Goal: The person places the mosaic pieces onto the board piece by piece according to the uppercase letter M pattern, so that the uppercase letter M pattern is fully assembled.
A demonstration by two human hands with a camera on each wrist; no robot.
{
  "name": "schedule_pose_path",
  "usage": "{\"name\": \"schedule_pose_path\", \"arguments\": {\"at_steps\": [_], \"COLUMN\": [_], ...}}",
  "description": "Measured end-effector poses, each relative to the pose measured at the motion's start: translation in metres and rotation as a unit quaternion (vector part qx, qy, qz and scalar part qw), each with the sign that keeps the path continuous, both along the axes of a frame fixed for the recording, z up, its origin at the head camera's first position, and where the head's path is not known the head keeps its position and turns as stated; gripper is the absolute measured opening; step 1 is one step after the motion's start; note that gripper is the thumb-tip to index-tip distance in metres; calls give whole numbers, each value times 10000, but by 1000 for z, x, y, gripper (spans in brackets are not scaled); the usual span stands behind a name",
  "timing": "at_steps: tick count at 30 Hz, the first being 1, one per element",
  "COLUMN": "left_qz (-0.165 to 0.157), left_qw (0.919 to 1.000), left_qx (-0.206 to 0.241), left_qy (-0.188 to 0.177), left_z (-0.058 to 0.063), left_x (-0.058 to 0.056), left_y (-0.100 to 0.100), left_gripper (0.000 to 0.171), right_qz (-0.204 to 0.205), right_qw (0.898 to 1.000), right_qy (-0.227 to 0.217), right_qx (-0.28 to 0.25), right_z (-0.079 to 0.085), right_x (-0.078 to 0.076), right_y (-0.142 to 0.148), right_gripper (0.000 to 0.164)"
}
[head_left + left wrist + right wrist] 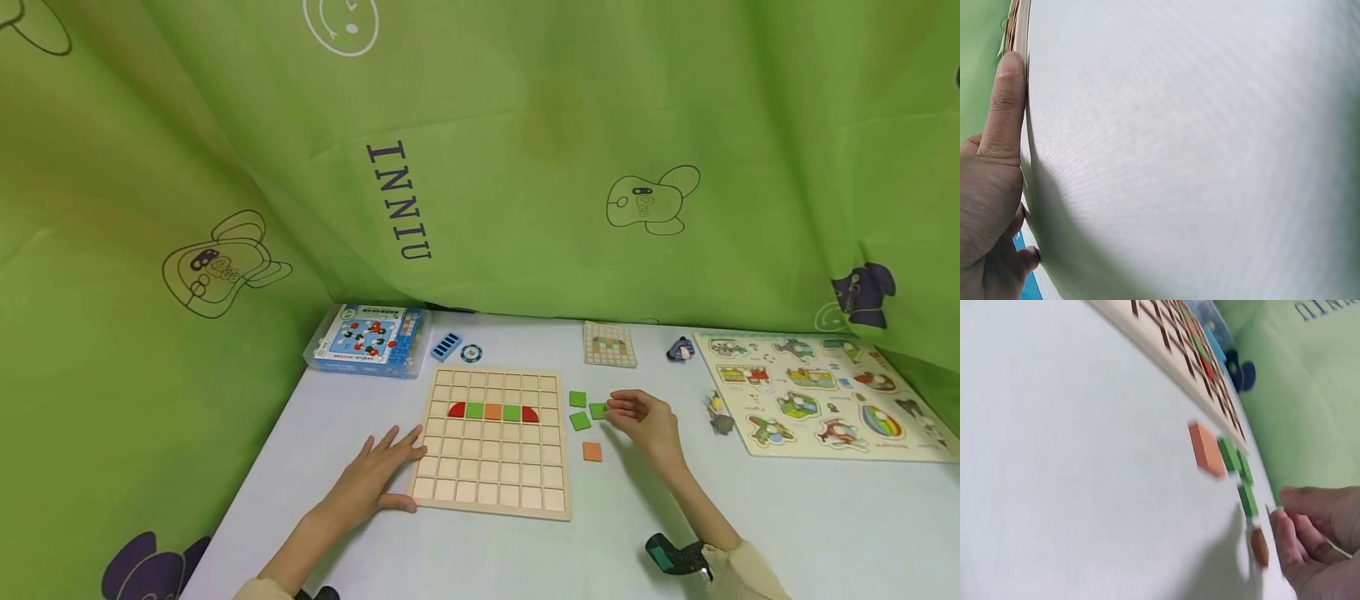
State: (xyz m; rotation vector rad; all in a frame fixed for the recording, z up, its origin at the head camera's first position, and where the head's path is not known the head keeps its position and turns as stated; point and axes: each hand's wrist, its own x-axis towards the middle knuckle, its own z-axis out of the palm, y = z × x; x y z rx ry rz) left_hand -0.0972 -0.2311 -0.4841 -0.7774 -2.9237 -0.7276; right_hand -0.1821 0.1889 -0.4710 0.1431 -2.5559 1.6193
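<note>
A wooden grid board [489,510] lies flat before me. One of its upper rows holds a red rounded piece [457,410], a green tile [475,410], an orange tile [492,412], another green tile and a second red rounded piece [530,414]. My left hand [378,477] rests with spread fingers against the board's left edge, its thumb by the lower corner. To the right of the board, my right hand [647,425] has loosely bent fingers, the tips right by a loose green tile [597,411]. Two more green tiles [577,399] and an orange tile [592,452] lie nearby.
Behind the board stand a plastic-cased kit [367,337], a blue block [446,347] and a round chip [471,353]. A pattern card [610,344] lies at the back. Rightward are small figures [681,349] and a picture puzzle board [832,400]. Green cloth [525,208] hangs behind.
</note>
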Motion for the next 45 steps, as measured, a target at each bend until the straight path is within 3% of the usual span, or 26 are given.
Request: {"name": "schedule_pose_path", "arguments": {"at_steps": [5, 9, 16, 29, 37, 45], "left_qz": [47, 28, 41, 6, -1, -1], "left_qw": [9999, 10000, 10000, 9999, 9999, 9997], "left_qx": [-55, 22, -30, 9, -19, -46], "left_qy": [-104, 10, -85, -132, -131, -254], "left_z": [2, 2, 1, 0, 0, -1], "left_x": [1, 2, 2, 1, -1, -2], "left_y": [-1, -2, -3, -1, -1, -1], "left_gripper": [74, 74, 75, 75, 76, 75], "right_qz": [479, 1033, 1647, 1393, 821, 1232], "right_qw": [9981, 9921, 9853, 9876, 9928, 9871], "right_qy": [366, 698, 449, 578, 506, 179], "right_qx": [-149, -120, 104, 439, 716, 1007], "right_z": [-6, -13, -15, -16, -10, -14], "right_x": [2, -2, -8, -41, -63, -78], "right_y": [20, 24, 17, 3, 14, 22], "right_gripper": [31, 31, 33, 25, 24, 29]}}
